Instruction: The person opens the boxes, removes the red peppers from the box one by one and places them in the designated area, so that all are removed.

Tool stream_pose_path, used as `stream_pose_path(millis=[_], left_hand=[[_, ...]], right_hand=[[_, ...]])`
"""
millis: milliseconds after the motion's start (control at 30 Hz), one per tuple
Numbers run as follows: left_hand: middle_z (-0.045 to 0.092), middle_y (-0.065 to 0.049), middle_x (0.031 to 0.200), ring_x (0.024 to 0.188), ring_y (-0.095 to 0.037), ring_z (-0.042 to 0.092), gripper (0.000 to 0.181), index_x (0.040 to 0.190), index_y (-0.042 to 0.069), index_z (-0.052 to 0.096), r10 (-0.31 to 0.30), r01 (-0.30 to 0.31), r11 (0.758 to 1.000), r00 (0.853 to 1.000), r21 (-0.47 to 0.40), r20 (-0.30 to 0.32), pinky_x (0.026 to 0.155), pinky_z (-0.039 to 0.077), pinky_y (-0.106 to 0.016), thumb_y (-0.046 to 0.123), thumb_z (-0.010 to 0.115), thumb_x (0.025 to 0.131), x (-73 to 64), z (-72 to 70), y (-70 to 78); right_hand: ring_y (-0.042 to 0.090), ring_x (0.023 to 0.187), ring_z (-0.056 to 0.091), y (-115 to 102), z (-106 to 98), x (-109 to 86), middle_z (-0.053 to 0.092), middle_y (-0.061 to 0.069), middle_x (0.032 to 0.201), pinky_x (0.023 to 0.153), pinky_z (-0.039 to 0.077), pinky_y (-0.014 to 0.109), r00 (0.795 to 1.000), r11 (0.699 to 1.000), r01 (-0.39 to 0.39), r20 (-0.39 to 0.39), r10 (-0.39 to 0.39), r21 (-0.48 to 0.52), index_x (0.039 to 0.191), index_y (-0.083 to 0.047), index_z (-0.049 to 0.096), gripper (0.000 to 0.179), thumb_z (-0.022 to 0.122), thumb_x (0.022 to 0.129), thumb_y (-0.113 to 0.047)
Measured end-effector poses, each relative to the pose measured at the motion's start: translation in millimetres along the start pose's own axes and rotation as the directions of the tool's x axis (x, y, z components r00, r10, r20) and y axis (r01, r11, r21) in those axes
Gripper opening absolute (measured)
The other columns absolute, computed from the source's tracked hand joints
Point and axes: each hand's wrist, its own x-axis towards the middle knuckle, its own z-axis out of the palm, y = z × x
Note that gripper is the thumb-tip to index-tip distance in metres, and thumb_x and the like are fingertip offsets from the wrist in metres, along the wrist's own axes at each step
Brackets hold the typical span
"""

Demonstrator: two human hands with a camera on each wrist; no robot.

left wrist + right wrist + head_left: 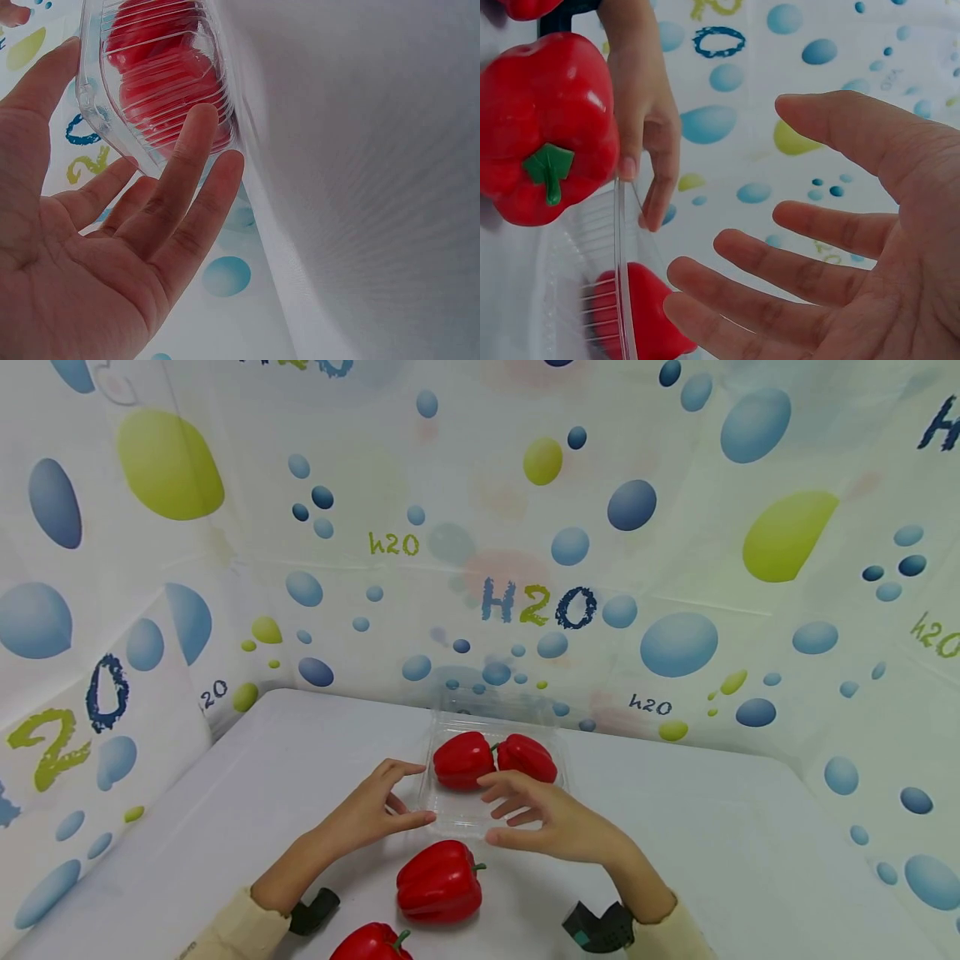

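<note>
Container (pixel 465 812) lies just beside left hand's (pixel 366 810) fingers (pixel 406 768).

The place looks like a small draped booth; whether it stands in a home, a lab or an office cannot be told. A plain white tabletop (pixel 697 835), its far corners rounded, is hemmed in by a pale, creased sheet (pixel 480 468) that hangs beyond the far edge and past the left and right edges. Blue and lime bubbles (pixel 678 645) and H2O lettering (pixel 536 605) are printed across it.
</note>
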Motion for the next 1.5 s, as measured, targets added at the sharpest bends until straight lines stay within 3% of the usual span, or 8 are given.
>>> stream_pose_path(millis=[200,500,767,1067,1500], left_hand=[[0.048,-0.010,0.134,0.085,-0.013,0.064,0.077,0.140,0.011,0.049,0.003,-0.003,1.000,1.000,0.002,0.001,0.069,0.059,-0.029,0.041,0.081,0.077,0.3,0.5,-1.0],[0.048,-0.011,0.133,0.086,-0.013,0.064,0.076,0.140,0.011,0.049,0.005,-0.005,1.000,1.000,0.000,0.004,0.068,0.059,-0.030,0.041,0.081,0.077,0.7,0.0,0.6],[0.047,-0.012,0.133,0.085,-0.013,0.064,0.076,0.139,0.011,0.049,0.007,-0.007,1.000,1.000,0.010,0.000,0.068,0.059,-0.030,0.040,0.082,0.077,0.4,0.1,1.3],[0.047,-0.010,0.134,0.086,-0.013,0.064,0.077,0.140,0.012,0.049,0.000,0.000,1.000,1.000,0.001,0.002,0.068,0.059,-0.030,0.042,0.081,0.077,1.4,1.2,-0.8],[0.047,-0.011,0.133,0.086,-0.013,0.064,0.077,0.140,0.010,0.049,0.004,-0.004,1.000,1.000,-0.004,0.006,0.068,0.059,-0.029,0.041,0.081,0.077,0.2,-0.4,-0.3]], right_hand=[[0.021,0.107,0.063,7,-2,2.5,0.058,0.006,0.125,0.087,0.056,0.032,1.000,1.000,-0.018,-0.019,0.018,-0.007,0.137,-0.014,0.048,0.059,0.073,0.086,-0.031],[0.034,0.111,0.061,17,-6,3.8,0.058,0.009,0.128,0.087,0.056,0.034,0.998,0.999,-0.038,-0.050,0.036,-0.028,0.137,-0.012,0.049,0.060,0.073,0.086,-0.032],[0.036,0.113,0.060,22,-8,4.7,0.057,0.012,0.131,0.088,0.056,0.035,0.996,0.998,-0.039,-0.077,0.036,-0.042,0.137,-0.009,0.050,0.059,0.074,0.086,-0.029],[0.037,0.122,0.052,26,-11,8.2,0.054,0.013,0.134,0.096,0.049,0.053,0.989,0.996,-0.037,-0.144,0.025,-0.085,0.135,-0.006,0.052,0.056,0.072,0.088,-0.026],[0.037,0.116,0.054,33,-11,8.8,0.055,0.019,0.130,0.090,0.055,0.044,0.969,0.992,-0.056,-0.245,0.027,-0.110,0.132,0.000,0.052,0.054,0.071,0.088,-0.024]])
